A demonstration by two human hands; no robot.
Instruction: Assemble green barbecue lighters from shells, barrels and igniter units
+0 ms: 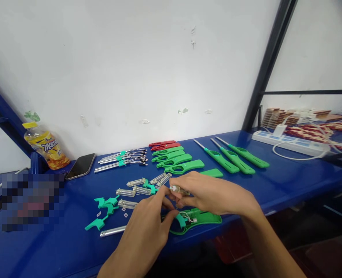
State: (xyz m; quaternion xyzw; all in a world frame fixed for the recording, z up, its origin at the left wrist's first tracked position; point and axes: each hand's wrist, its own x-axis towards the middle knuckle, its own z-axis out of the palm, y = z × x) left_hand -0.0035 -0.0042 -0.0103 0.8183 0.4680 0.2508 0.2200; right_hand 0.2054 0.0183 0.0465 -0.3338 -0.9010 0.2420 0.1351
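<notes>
My right hand [217, 195] is closed around a small clear fuel tank [180, 190], whose tip points left. Close beside it, my left hand [152, 222] has its fingers bent together at the tank's tip and the lighter; what lies between them is hidden. Under both hands rests an opened green lighter shell [208, 217], with a green trigger [182, 221] and white wires inside. A metal tube [113, 231] sticks out to the left from beneath my left hand. Several clear fuel tanks [126, 192] and loose green triggers [97, 224] lie to the left.
Metal tubes with wires [110, 167], green shell halves [185, 166], red shell halves [163, 146] and three long green lighters [233, 159] lie along the back. A phone [80, 166] and drink bottle [46, 146] stand left; a power strip [292, 144] is at right.
</notes>
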